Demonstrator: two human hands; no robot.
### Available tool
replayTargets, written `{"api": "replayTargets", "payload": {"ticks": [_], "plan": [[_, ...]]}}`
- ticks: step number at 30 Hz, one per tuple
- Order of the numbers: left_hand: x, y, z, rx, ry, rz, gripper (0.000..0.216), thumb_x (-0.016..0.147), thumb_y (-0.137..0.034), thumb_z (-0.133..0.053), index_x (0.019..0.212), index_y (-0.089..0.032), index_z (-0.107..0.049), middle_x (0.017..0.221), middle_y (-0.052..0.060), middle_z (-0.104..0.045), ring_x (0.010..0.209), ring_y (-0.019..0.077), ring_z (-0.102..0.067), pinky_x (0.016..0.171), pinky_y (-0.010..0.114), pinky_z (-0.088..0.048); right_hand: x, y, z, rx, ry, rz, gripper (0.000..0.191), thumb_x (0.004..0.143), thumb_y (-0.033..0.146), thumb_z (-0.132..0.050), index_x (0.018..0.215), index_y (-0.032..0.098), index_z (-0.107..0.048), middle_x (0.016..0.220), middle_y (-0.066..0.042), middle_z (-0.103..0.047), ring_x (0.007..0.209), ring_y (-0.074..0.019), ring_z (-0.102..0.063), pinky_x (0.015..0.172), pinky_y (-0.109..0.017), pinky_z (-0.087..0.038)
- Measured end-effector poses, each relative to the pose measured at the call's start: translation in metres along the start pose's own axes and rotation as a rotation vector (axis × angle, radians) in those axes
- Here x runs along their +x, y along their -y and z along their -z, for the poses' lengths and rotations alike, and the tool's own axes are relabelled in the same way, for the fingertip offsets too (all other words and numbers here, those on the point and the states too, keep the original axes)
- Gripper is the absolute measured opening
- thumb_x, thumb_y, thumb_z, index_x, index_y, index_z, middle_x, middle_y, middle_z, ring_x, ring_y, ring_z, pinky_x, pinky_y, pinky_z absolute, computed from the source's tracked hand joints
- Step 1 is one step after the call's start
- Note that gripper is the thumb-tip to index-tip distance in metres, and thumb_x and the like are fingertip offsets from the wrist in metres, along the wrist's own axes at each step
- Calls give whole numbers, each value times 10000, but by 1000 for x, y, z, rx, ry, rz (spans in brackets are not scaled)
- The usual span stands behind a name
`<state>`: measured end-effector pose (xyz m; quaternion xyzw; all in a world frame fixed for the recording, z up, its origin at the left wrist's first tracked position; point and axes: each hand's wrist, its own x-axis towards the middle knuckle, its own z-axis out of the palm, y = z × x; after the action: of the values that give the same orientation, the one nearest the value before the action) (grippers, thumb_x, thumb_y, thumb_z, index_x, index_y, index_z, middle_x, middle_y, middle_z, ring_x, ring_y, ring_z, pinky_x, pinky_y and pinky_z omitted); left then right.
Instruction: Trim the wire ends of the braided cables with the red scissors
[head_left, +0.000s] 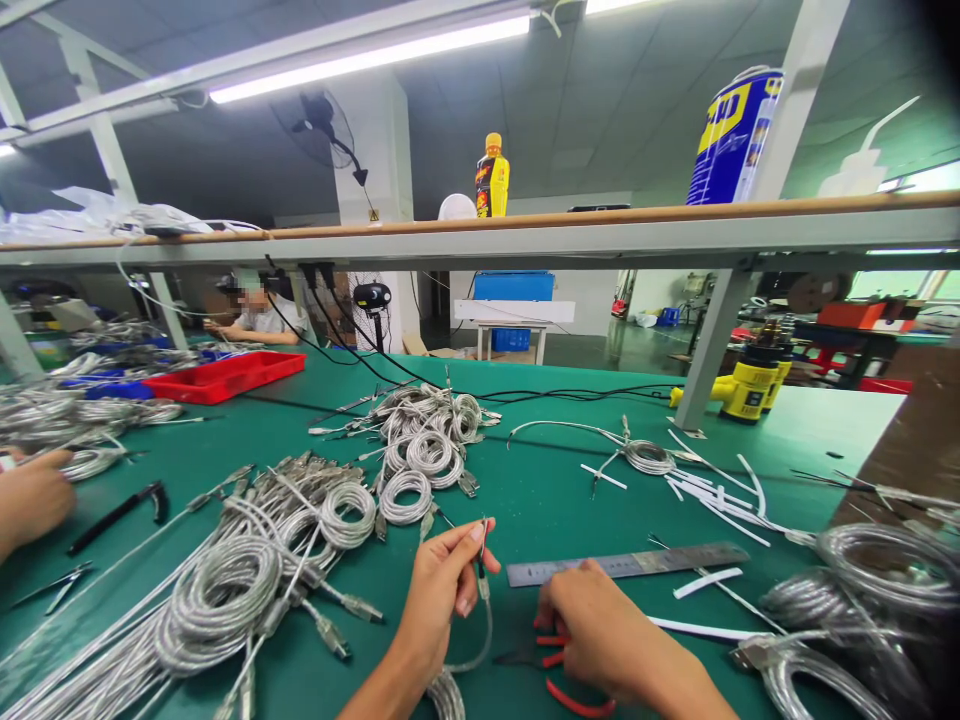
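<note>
My left hand pinches the stripped end of a clear-jacketed cable between thumb and fingers, above the green table. The thin inner wires point upward at the fingertips. The cable bends down to a coil at the bottom edge, partly behind my left wrist. Lower right, my right hand has its fingers curled over the red handles of a pair of pliers. Their dark jaws point left, low over the table; the hand hides part of the handles. Just beyond the right hand lies a steel ruler.
Coiled cables pile up at left and centre, more coils at right. White tube strips lie scattered at right. A red tray and black-handled tool sit left. Another person's hand enters at left. A shelf spans overhead.
</note>
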<state>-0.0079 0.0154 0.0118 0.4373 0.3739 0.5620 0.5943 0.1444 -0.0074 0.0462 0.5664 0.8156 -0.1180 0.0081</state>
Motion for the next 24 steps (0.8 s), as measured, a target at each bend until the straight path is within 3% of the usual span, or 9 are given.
{"api": "replayTargets", "payload": {"ticks": [5, 10, 16, 19, 21, 24], "plan": [[-1, -3, -1, -52, 10, 53, 256, 700, -330, -532, 793, -102, -602, 456, -33, -527, 244, -22, -198, 289, 150, -118, 2, -4, 3, -28, 22, -28, 341, 502, -9, -479, 758, 170, -616, 812, -64, -634, 795, -193, -544, 714, -281, -312], [1, -3, 0, -18, -2, 106, 274, 672, -363, -538, 780, -115, -578, 357, -96, -382, 271, -3, -127, 298, 167, -69, -2, 0, 2, -88, 77, -26, 360, 457, -12, -485, 742, 172, -606, 747, -51, -623, 743, -206, -550, 663, -269, -327], [2, -5, -1, 135, 30, 59, 300, 646, -390, -566, 732, -103, -583, 376, -115, -233, 358, 24, -104, 350, 183, -54, 10, -12, -12, -2, -93, -8, 227, 499, 36, -476, 653, 173, -572, 699, -38, -603, 688, -186, -524, 617, -254, -303], [2, -5, -1, 190, 47, 28, 310, 648, -411, -559, 718, -110, -581, 399, -108, -221, 379, 33, -107, 365, 189, -54, 22, -24, -23, 152, -292, -48, 51, 598, 125, -488, 588, 173, -498, 605, -7, -553, 571, -141, -465, 560, -241, -284], [3, -4, 0, 208, 66, 7, 305, 653, -416, -552, 710, -118, -577, 407, -106, -214, 384, 38, -106, 373, 193, -56, 30, -28, -32, 369, -387, -46, 91, 673, 202, -474, 589, 177, -448, 568, 16, -492, 531, -117, -413, 507, -217, -272], [3, -4, 0, 250, 92, -35, 297, 678, -419, -525, 705, -127, -573, 413, -104, -197, 392, 47, -104, 383, 197, -64, 37, -24, -44, 736, -360, 109, 172, 719, 295, -466, 612, 180, -396, 550, 50, -389, 517, -93, -351, 480, -189, -277]]}}
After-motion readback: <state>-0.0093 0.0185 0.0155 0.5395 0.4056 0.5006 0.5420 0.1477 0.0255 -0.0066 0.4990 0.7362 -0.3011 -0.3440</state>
